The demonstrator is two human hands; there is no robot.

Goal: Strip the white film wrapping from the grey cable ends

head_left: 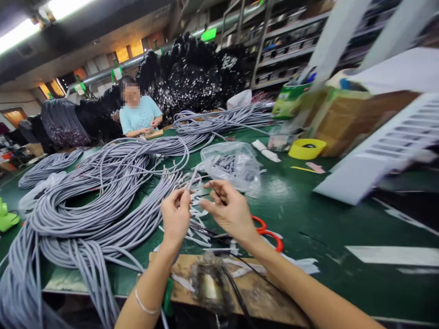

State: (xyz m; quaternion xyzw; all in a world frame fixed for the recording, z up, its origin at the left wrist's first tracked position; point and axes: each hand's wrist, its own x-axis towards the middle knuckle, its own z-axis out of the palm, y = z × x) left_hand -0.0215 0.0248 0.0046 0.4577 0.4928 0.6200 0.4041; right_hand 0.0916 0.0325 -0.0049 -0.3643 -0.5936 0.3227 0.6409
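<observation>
My left hand point(176, 212) is closed, thumb pressed against the fingers, in front of the loose ends of the grey cables point(161, 194). What sits in that pinch is too small and blurred to name. Close by on the right, my right hand point(229, 211) has its fingers curled, with a thin dark thing partly showing among them; its thumb stands off from the index finger. Under the right hand lie scissors with red handles point(274, 237), their blades partly hidden. White strips point(199, 240) are scattered beneath both hands.
Bundled grey cables cover the left of the green table point(291, 205). Behind my hands is a clear plastic bag point(236, 164) of small dark parts. A yellow tape roll point(307, 148) and cardboard box point(356, 119) stand right. A wooden board point(260, 292) lies in front; a co-worker point(140, 114) sits opposite.
</observation>
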